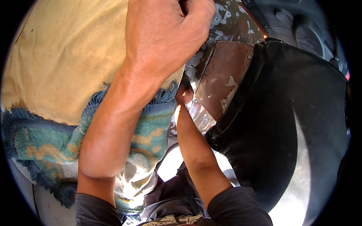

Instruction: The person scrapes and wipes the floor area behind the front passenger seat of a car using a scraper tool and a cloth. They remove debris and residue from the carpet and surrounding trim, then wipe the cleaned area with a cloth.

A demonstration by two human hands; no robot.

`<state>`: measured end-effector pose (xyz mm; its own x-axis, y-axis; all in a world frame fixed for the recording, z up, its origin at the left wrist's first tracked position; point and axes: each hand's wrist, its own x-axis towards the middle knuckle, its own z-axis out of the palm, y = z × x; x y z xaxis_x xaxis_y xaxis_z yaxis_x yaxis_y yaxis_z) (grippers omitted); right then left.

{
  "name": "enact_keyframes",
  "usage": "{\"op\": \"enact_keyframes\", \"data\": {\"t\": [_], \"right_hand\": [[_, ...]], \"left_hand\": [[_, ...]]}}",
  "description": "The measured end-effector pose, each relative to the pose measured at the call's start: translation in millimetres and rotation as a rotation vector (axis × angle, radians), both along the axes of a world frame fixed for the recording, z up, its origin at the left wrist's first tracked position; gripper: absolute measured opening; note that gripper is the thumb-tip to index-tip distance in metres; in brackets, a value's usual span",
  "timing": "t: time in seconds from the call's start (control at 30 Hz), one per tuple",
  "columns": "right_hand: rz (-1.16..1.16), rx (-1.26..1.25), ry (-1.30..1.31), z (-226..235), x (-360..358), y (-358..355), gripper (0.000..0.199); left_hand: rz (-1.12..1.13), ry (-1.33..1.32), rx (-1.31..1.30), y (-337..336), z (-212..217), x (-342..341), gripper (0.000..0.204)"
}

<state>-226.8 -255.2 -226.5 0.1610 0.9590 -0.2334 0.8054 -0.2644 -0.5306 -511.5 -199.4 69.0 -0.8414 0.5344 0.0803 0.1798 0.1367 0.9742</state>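
Up close, seen from above: left hand clenched into a fist at the top centre, knuckles pointing up and to the right, back of the hand facing the camera. Fingers curled tight around something hidden inside the fist; impossible to tell what. Left forearm running down and to the left from the wrist, crossing a fringed rug in teal, blue and tan, ending in a dark grey sleeve at the lower edge.

Just below and right of the fist, right hand mostly hidden, only a small part showing where it pushes into a narrow gap; grip not readable from this angle. Right forearm rising straight from a second dark sleeve at the bottom centre, sunlit along one edge.

Beside that gap, a worn brown panel with peeling, flaking surface, and above it a patchy grey-white corroded metal surface. Right of the panel, a large black padded seat, glossy where light strikes it. Left of the fist, a pale yellow cloth, stained, lying above the rug. Far upper right, a round speaker grille in a dark panel.
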Motion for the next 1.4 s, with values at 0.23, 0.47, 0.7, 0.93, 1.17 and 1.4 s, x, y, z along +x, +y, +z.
{"op": "enact_keyframes", "data": {"t": [0.23, 0.47, 0.7, 0.93, 1.17, 1.4], "right_hand": [[-0.063, -0.012, 0.026, -9.9, -1.6, -2.4, 0.052], [-0.089, -0.068, -0.043, -6.9, -13.9, 14.0, 0.047], [-0.086, -0.105, -0.040, 0.0, -22.5, 16.7, 0.045], [-0.066, -0.095, -0.071, -4.3, -16.8, 10.1, 0.044], [-0.118, -0.131, -0.071, -1.1, -5.4, 13.7, 0.044], [-0.175, -0.166, -0.044, -4.8, -18.9, 28.9, 0.045]], "left_hand": [[-0.030, -0.050, 0.014, -2.3, 2.3, -3.5, 0.035], [-0.032, -0.040, 0.025, -1.0, 2.9, -1.7, 0.035], [-0.038, -0.069, 0.012, -2.0, 3.9, -2.7, 0.035], [-0.031, -0.058, 0.028, -1.0, 5.0, -1.8, 0.033], [-0.019, -0.037, 0.006, -0.4, 3.7, -1.8, 0.033], [-0.014, 0.002, -0.003, -0.9, 0.1, -0.3, 0.034]]}}
